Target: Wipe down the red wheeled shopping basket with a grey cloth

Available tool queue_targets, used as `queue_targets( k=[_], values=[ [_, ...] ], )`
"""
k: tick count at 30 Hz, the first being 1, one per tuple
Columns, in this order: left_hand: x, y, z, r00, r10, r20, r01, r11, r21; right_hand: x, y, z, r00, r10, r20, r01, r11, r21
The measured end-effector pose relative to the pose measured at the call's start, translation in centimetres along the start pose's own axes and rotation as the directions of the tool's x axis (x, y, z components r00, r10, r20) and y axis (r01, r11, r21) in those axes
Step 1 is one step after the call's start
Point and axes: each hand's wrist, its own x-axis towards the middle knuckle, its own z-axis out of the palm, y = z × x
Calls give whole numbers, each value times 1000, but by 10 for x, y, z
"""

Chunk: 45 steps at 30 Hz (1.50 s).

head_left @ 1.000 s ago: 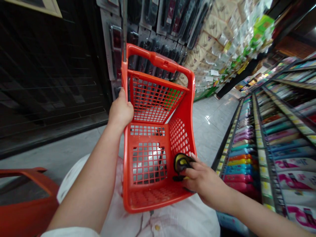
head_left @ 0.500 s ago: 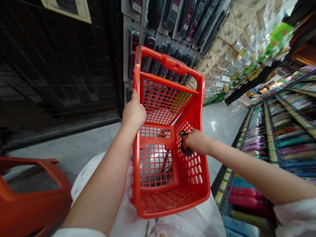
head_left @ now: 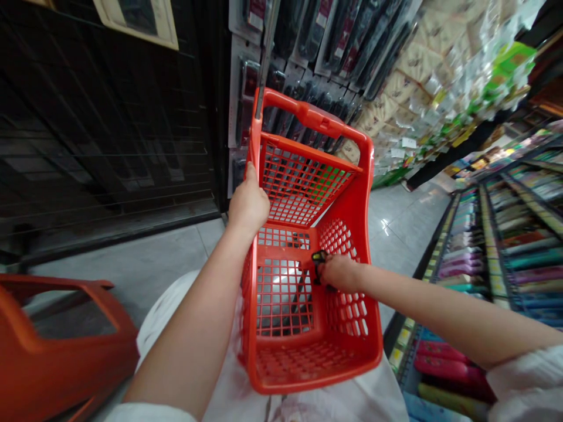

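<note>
Dark item (head_left: 318, 258) in right grip (head_left: 340, 273), inside basket (head_left: 357, 205).

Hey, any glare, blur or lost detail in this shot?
Head view: bright glare on the grey floor; head view: dark panel at left shows faint reflections; head view: small dark item in the right hand too murky to identify, red basket fairly crisp.

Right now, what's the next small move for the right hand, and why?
I'd probably ease the dark item down onto the basket floor, then loosen the grip: the right hand holds it inside the red basket, near the perforated side wall, and the left hand grips the opposite rim. Can't tell whether it already touches the floor.
</note>
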Motion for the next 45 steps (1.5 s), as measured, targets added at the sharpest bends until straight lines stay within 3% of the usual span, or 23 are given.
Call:
queue_targets(
  k=[3,5,8,12,17,23,26,28,30,33,36,38,40,43,45],
  values=[
    [0,1,2,1000,17,3,-17,1000,-12,-5,-6,4,994,-73,77,71,997,21],
    [0,2,3,1000,28,3,-27,1000,-15,-1,9,-5,998,5,57,-4,1000,-12],
    [0,3,5,1000,29,-3,-29,999,-15,20,42,-23,975,223,-14,-223,973,-63],
    [0,5,6,1000,13,1,-13,1000,-7,68,64,-36,843,537,-46,-527,839,131],
    [0,4,5,1000,14,-1,-15,1000,-17,119,43,-19,778,616,-126,-561,771,301],
    [-2,2,2,1000,5,-10,-5,999,-34,140,4,28,562,826,-43,-711,509,486],
    [-3,3,2,1000,-21,-20,21,1000,-23,159,-9,27,483,875,-19,-723,411,555],
    [-3,4,1,999,-36,-21,36,999,-14,177,-21,13,505,862,-43,-671,424,608],
    [-3,4,1,999,-41,-22,41,999,-13,195,-35,-7,606,784,-135,-533,527,662],
    [-3,3,1,999,-29,-21,29,999,-18,211,-51,-33,773,570,-278,-287,706,647],
    [-3,2,-1,1000,-14,-18,14,1000,-28,202,-44,-33,828,449,-335,-208,801,561],
    [-3,1,-2,1000,-1,-19,0,999,-43,186,-27,-15,813,475,-337,-250,807,535],
    [-3,0,-2,1000,13,-23,-14,998,-59,167,-6,9,761,591,-266,-374,736,564],
    [-3,0,-1,1000,13,-24,-14,998,-66,151,14,39,600,796,-81,-587,507,631],
    [-3,1,-1,1000,1,-22,-2,998,-59,154,13,43,509,861,0,-652,385,653]
  ],
)
